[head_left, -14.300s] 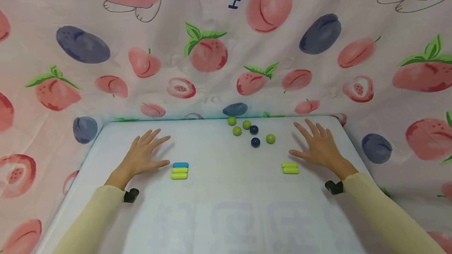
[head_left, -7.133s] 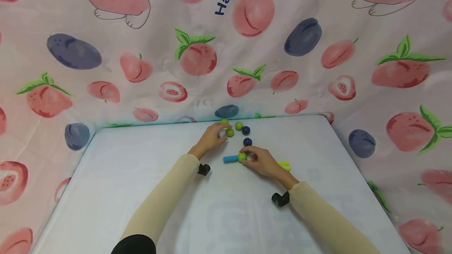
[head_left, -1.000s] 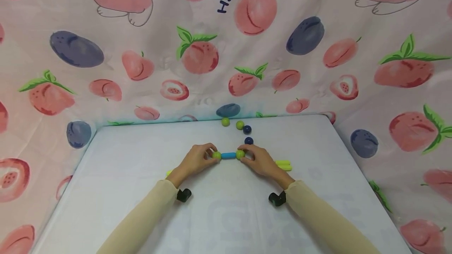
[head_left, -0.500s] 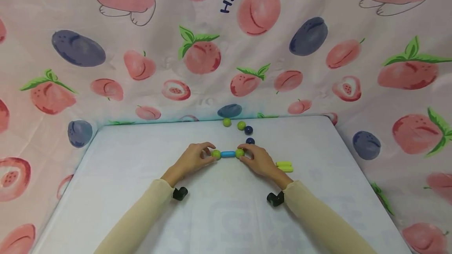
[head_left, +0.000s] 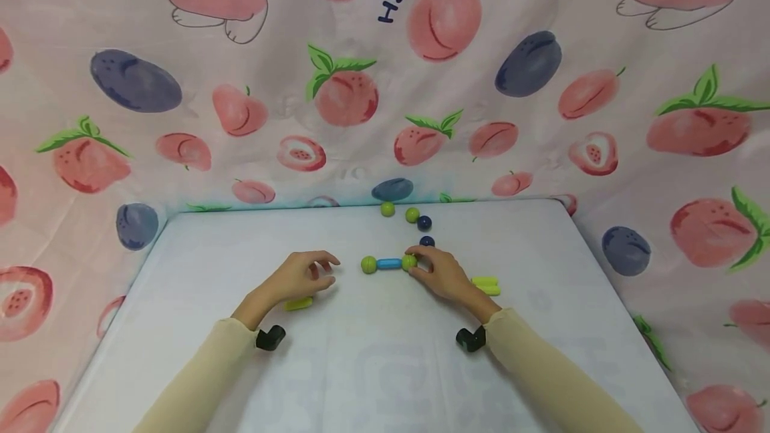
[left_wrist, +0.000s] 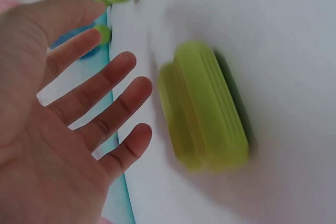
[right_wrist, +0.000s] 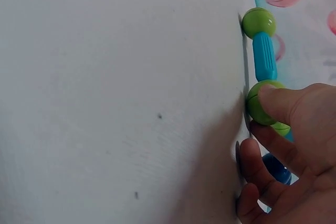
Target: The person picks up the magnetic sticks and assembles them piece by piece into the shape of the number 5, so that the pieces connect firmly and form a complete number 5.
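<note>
Near the middle of the white table, a blue ridged rod (head_left: 389,263) lies between two green balls, its ends against the left ball (head_left: 369,264) and the right ball (head_left: 408,262). My right hand (head_left: 444,275) pinches the right ball between thumb and forefinger, as the right wrist view shows up close. My left hand (head_left: 293,278) is off to the left, holding nothing, its fingers spread and slightly bent. Just beside it, the left wrist view shows two yellow-green rods (left_wrist: 207,108) lying side by side, partly hidden by that hand in the head view.
Toward the back edge lie two more green balls (head_left: 412,214) and two dark blue balls (head_left: 424,223). Another pair of yellow-green rods (head_left: 486,286) sits right of my right hand. A fruit-print cloth (head_left: 349,99) rises behind the table (head_left: 385,366).
Earlier, a ball was brought to each end of the blue rod. In the last half second, my left hand has let go of the left ball and moved left; the right hand keeps its pinch.
</note>
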Action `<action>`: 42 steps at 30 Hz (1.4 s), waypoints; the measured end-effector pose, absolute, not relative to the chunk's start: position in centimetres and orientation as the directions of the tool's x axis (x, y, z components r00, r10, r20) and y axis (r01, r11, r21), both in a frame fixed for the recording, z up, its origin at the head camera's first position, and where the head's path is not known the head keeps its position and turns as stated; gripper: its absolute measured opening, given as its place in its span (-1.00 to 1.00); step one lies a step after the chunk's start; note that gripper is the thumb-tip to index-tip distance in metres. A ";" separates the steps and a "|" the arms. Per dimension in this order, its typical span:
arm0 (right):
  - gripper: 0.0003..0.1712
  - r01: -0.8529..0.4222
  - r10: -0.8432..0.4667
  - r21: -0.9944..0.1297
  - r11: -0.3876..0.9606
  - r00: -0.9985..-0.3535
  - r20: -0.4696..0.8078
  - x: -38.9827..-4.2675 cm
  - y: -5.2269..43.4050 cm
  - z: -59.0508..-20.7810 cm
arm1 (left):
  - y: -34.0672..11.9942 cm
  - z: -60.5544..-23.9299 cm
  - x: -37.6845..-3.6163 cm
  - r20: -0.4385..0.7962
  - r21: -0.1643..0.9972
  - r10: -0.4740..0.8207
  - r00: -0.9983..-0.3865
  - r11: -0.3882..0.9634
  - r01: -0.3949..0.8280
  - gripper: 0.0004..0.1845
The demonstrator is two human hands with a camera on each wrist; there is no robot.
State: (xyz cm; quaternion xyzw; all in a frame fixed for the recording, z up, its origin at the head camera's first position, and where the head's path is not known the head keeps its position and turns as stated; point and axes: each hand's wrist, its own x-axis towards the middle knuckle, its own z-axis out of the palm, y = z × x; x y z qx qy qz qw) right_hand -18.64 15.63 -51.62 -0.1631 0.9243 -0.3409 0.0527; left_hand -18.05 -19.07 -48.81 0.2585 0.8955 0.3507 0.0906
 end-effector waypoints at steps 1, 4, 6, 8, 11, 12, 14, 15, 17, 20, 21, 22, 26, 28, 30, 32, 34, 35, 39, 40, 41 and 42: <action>-0.57 -0.267 -0.342 -0.648 0.713 -0.940 0.012 -18.6 15.6 -51.6 | -19.5 -48.7 -17.9 0.011 0.676 0.523 -0.852 0.624 0.392 -0.69; -0.56 -0.270 -0.353 -0.650 0.710 -0.936 0.004 -18.7 15.6 -51.5 | -20.6 -48.5 -17.5 -0.013 0.674 0.512 -0.859 0.639 0.370 -0.72; -0.55 -0.274 -0.360 -0.649 0.710 -0.933 -0.001 -18.7 15.6 -51.5 | -21.3 -48.4 -17.2 -0.029 0.671 0.512 -0.859 0.647 0.363 -0.74; -0.55 -0.276 -0.365 -0.647 0.711 -0.931 -0.003 -18.8 15.7 -51.5 | -21.9 -48.2 -16.9 -0.048 0.671 0.509 -0.860 0.654 0.349 -0.75; -0.54 -0.280 -0.368 -0.647 0.709 -0.930 0.000 -18.9 15.7 -51.4 | -22.7 -48.1 -16.7 -0.087 0.673 0.505 -0.859 0.666 0.323 -0.74; -0.54 -0.281 -0.368 -0.648 0.708 -0.930 0.001 -18.9 15.7 -51.4 | -22.8 -48.1 -16.6 -0.103 0.674 0.499 -0.860 0.671 0.309 -0.73; -0.55 -0.281 -0.366 -0.649 0.707 -0.930 0.003 -19.0 15.8 -51.4 | -23.1 -48.0 -16.6 -0.131 0.675 0.492 -0.861 0.680 0.286 -0.71; -0.55 -0.280 -0.366 -0.648 0.708 -0.931 0.003 -19.0 15.8 -51.4 | -23.3 -48.0 -16.5 -0.140 0.674 0.492 -0.859 0.683 0.281 -0.69; -0.55 -0.278 -0.364 -0.647 0.710 -0.931 0.000 -19.0 15.8 -51.5 | -23.5 -48.0 -16.6 -0.157 0.670 0.492 -0.857 0.690 0.273 -0.68; -0.55 -0.285 -0.369 -0.646 0.707 -0.929 0.007 -18.9 15.8 -51.5 | -23.8 -48.0 -16.6 -0.164 0.673 0.509 -0.845 0.684 0.282 -0.68; -0.55 -0.293 -0.374 -0.646 0.705 -0.928 0.014 -18.9 15.8 -51.5 | -23.9 -48.0 -16.6 -0.164 0.675 0.518 -0.840 0.679 0.287 -0.69; -0.55 -0.301 -0.378 -0.646 0.701 -0.926 0.021 -18.9 15.8 -51.5 | -23.9 -48.1 -16.7 -0.164 0.679 0.527 -0.834 0.673 0.292 -0.69; -0.56 -0.324 -0.388 -0.645 0.692 -0.920 0.046 -18.8 15.7 -51.3 | -24.2 -48.1 -16.7 -0.164 0.691 0.556 -0.815 0.654 0.308 -0.71; -0.56 -0.323 -0.388 -0.645 0.692 -0.921 0.045 -18.8 15.7 -51.2 | -24.3 -48.2 -16.8 -0.161 0.690 0.567 -0.808 0.650 0.318 -0.72; -0.55 -0.321 -0.388 -0.646 0.692 -0.921 0.043 -18.8 15.7 -51.2 | -24.4 -48.2 -16.8 -0.157 0.687 0.570 -0.806 0.650 0.326 -0.72; -0.55 -0.322 -0.388 -0.645 0.693 -0.921 0.043 -18.8 15.7 -51.2 | -24.5 -48.1 -16.9 -0.155 0.685 0.573 -0.805 0.649 0.330 -0.72; -0.55 -0.321 -0.386 -0.644 0.695 -0.921 0.043 -18.8 15.7 -51.2 | -24.5 -48.1 -16.9 -0.149 0.686 0.579 -0.802 0.644 0.337 -0.73; -0.56 -0.319 -0.385 -0.644 0.695 -0.922 0.042 -18.8 15.7 -51.2 | -24.5 -48.1 -16.9 -0.146 0.687 0.582 -0.800 0.642 0.342 -0.72; -0.56 -0.315 -0.382 -0.643 0.698 -0.923 0.037 -18.8 15.7 -51.2 | -24.5 -48.3 -16.8 -0.136 0.689 0.599 -0.789 0.630 0.359 -0.73; -0.56 -0.315 -0.382 -0.643 0.698 -0.923 0.037 -18.8 15.7 -51.2 | -24.5 -48.3 -16.7 -0.135 0.689 0.603 -0.786 0.627 0.363 -0.73; -0.56 -0.316 -0.383 -0.643 0.698 -0.923 0.038 -18.7 15.7 -51.2 | -24.5 -48.4 -16.7 -0.136 0.689 0.606 -0.784 0.626 0.365 -0.73; -0.56 -0.317 -0.384 -0.642 0.698 -0.923 0.039 -18.7 15.7 -51.3 | -24.5 -48.4 -16.7 -0.135 0.689 0.610 -0.780 0.624 0.368 -0.73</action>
